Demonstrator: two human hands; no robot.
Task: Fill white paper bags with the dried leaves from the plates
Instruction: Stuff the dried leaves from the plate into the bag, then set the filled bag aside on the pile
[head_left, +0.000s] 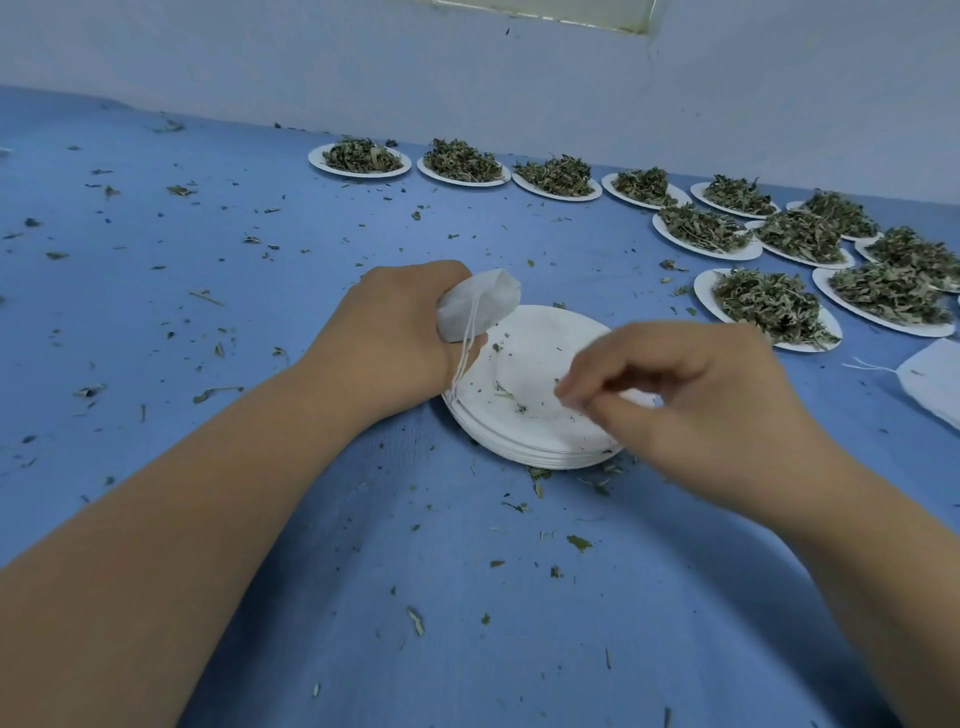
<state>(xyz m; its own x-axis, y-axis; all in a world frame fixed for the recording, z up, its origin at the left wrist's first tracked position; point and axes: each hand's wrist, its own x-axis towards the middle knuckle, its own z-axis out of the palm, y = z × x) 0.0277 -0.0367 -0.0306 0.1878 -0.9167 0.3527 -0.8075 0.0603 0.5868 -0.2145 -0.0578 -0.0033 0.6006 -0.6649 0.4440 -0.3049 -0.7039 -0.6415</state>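
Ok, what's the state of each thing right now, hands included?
left hand: grips the white paper bag.
white paper bag: bulging, strings hanging loose.
stack of plates: emptied, only crumbs.
right hand: fingertips pinched over the stack, contents unclear.
plates of leaves: heaped.
spare bags: flat.

Two bare forearms stretched forward, left hand (400, 322) curled round a paper bag (478, 306), right hand (691, 395) blurred, fingertips (571, 396) pinched together

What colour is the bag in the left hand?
The bag is white; the head view, the only one, shows it clearly.
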